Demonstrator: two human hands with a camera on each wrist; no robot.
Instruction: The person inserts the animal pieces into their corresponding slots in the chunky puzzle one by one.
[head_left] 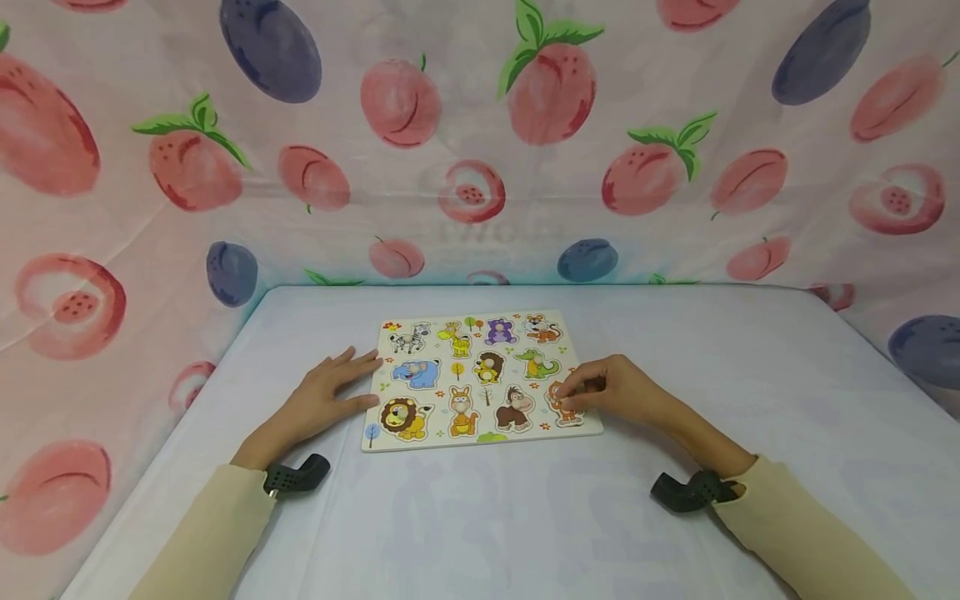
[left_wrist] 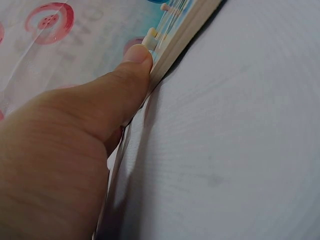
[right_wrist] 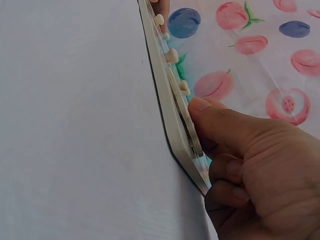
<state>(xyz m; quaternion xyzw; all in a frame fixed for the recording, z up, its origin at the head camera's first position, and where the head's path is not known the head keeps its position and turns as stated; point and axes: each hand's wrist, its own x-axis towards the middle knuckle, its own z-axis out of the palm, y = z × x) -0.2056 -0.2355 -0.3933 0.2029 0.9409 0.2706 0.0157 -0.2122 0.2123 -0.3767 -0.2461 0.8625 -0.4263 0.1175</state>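
A wooden animal knob puzzle lies flat on the white table, its pale board showing several pictured animals. My left hand is at its left side, fingers spread and fairly straight, thumb against the board's edge. At the near right corner, my right hand pinches an orange animal puzzle piece between thumb and forefinger. That piece sits tilted, one end raised off the board in the right wrist view. My right hand's other fingers are curled, and the fingertips hide part of the piece.
White cloth covers the table. Behind it and at the sides hangs a fruit-printed curtain. Small round knobs stick up from the other pieces, among them the lion and the gorilla. Each wrist wears a black device.
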